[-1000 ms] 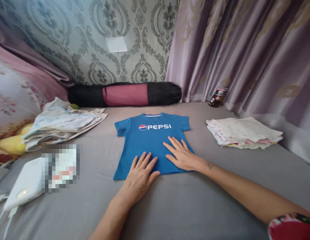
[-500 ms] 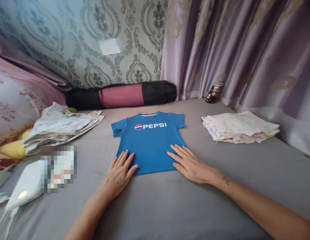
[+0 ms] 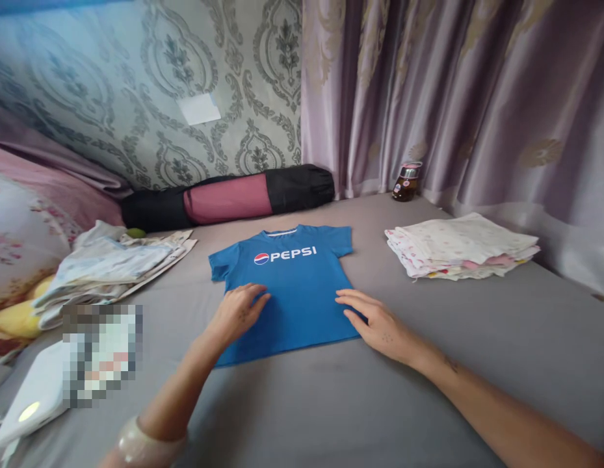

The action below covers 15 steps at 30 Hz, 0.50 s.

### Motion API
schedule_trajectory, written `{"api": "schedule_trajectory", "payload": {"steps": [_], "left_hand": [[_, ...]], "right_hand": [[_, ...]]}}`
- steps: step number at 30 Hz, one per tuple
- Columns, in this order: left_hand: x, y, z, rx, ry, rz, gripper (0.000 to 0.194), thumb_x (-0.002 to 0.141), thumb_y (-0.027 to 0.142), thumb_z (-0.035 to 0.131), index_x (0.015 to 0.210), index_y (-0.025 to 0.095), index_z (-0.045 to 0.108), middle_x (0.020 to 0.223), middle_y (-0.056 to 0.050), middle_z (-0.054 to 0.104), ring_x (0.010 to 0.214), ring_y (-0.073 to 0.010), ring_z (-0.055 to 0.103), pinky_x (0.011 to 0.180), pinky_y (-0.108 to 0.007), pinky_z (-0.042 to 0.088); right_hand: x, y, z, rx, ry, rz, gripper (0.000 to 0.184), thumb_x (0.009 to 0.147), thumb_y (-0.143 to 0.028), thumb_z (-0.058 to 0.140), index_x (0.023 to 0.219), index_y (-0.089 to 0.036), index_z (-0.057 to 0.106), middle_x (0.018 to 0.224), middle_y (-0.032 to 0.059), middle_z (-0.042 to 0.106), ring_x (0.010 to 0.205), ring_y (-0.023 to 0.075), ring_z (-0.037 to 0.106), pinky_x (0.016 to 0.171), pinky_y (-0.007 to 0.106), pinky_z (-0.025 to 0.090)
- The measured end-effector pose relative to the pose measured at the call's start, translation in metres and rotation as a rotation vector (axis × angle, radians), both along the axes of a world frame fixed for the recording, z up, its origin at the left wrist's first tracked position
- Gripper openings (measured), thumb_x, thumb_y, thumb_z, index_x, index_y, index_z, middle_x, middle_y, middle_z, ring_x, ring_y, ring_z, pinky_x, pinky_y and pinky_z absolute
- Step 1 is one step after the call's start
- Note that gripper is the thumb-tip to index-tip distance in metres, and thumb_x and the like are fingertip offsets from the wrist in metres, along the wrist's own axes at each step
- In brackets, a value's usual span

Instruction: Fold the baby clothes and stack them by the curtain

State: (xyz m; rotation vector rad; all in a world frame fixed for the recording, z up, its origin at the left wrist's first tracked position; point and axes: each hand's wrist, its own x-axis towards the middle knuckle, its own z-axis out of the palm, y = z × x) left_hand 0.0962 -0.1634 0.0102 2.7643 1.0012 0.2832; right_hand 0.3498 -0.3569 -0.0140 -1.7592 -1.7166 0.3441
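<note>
My blue T-shirt [image 3: 302,305] lies flat and spread out in the middle of the grey sheet [image 3: 321,409], its collar to the far side and its hem nearest me, with white PEPSI lettering and a round emblem across the chest. My left hand [image 3: 240,312] is over the shirt's left side, fingers loosely bent; my right hand [image 3: 377,325] is at its right edge, fingers reaching in over the cloth. Both hands are released, gripping nothing; I can't tell whether my fingertips touch the fabric. A pale bangle [image 3: 148,445] circles my left wrist.

To the right sits a stack of white folded cloths [image 3: 462,244], and beyond it a dark bottle [image 3: 406,184] stands near the curtain [image 3: 443,97]. On the far side a black and maroon roll [image 3: 228,198] lies along the patterned wall [image 3: 243,58]. To the left there's a looser pile of pale cloths [image 3: 119,260], with a white device [image 3: 36,393] nearer me.
</note>
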Motion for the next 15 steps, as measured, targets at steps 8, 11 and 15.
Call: {"api": "schedule_trajectory", "payload": {"steps": [8, 11, 15], "left_hand": [[0.129, 0.017, 0.006, -0.213, -0.168, -0.178, 0.032, 0.09, 0.029, 0.043, 0.101, 0.016, 0.069, 0.096, -0.007, 0.072, 0.087, -0.0186, 0.064, 0.082, -0.027, 0.049], [0.17, 0.016, 0.008, -0.245, -0.183, -0.204, 0.03, 0.089, 0.025, 0.044, 0.1, 0.015, 0.07, 0.093, -0.005, 0.073, 0.085, -0.0171, 0.064, 0.084, -0.026, 0.048], [0.215, 0.013, 0.006, -0.231, -0.168, -0.224, 0.025, 0.088, 0.02, 0.049, 0.101, 0.015, 0.07, 0.102, -0.006, 0.072, 0.095, -0.018, 0.064, 0.088, -0.026, 0.046]], "right_hand": [[0.024, 0.002, 0.002, -0.122, -0.008, -0.386, 0.028, 0.092, -0.031, 0.041, 0.089, -0.022, 0.067, 0.088, 0.0038, 0.067, 0.077, 0.0175, 0.062, 0.07, 0.028, 0.045], [0.028, 0.002, 0.001, -0.229, -0.067, -0.402, 0.029, 0.093, -0.034, 0.042, 0.081, -0.021, 0.065, 0.083, 0.0041, 0.068, 0.075, 0.0172, 0.061, 0.065, 0.026, 0.039], [0.017, 0.001, 0.008, -0.287, -0.134, -0.394, 0.028, 0.092, -0.039, 0.047, 0.076, -0.021, 0.062, 0.083, 0.0039, 0.067, 0.072, 0.0158, 0.059, 0.06, 0.026, 0.033]]}}
